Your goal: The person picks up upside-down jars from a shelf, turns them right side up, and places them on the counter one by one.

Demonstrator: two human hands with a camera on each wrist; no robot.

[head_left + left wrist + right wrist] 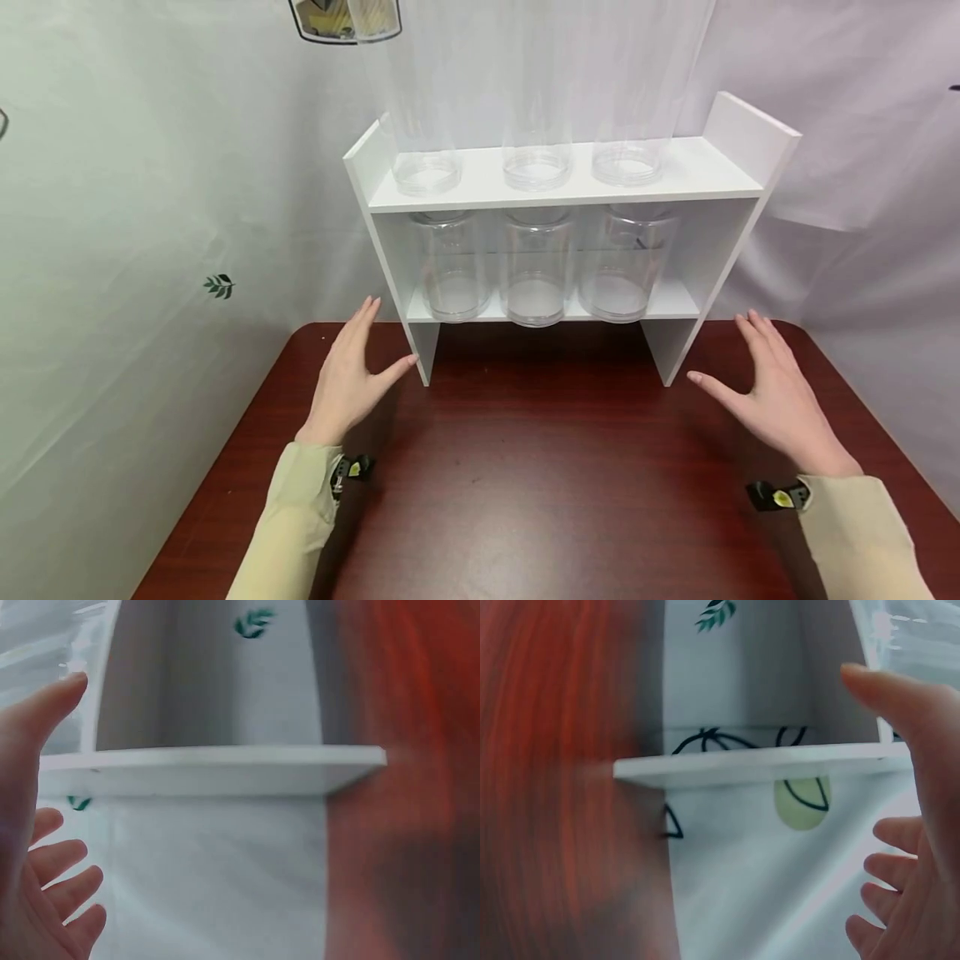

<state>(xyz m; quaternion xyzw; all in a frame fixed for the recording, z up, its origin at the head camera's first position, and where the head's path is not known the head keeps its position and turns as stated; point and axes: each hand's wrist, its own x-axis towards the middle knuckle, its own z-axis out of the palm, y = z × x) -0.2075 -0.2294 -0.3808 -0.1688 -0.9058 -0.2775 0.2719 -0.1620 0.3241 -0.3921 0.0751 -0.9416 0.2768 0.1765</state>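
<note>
A white two-tier shelf [712, 171] stands at the far part of the table. Three clear cylindrical containers [536, 283] line its lower board, and three tall clear ones [537, 171] stand on the upper board. My left hand [347, 383] is beside the shelf's left side panel, fingers extended and thumb spread toward the panel. On the other side, my right hand [776, 400] is spread likewise, its thumb pointing at the right panel. Both wrist views show a panel edge, [225, 771] left panel and right panel [765, 766], with nothing in either palm.
The dark red-brown table [510, 467] extends in front of the shelf. Behind it and at the sides hangs pale cloth [135, 208] with printed leaves. A dark strap with a small device [780, 497] is on the right wrist, another device [352, 468] on the left.
</note>
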